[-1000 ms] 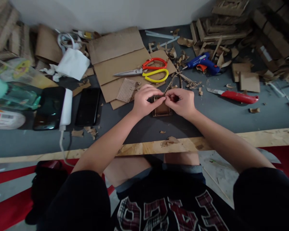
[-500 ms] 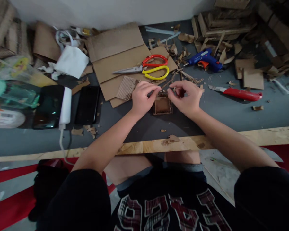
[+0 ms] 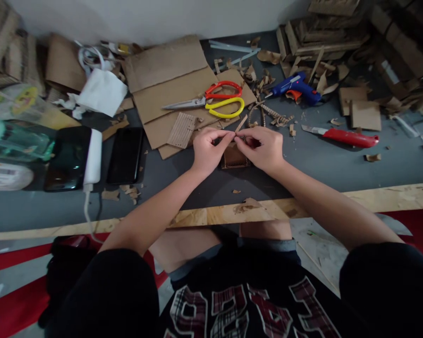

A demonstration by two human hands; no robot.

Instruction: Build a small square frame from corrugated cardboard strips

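Hands [image 3: 234, 148] apparently pinching cardboard strip [image 3: 241, 124].

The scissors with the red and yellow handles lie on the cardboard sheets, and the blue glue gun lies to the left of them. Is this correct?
Not quite. In the head view the blue glue gun lies to the right of the scissors, not the left. The scissors do rest on the cardboard sheets.

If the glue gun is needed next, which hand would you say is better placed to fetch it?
Probably the right hand: the blue glue gun lies on its side. The left hand would have to cross over the cardboard strip both pinch.
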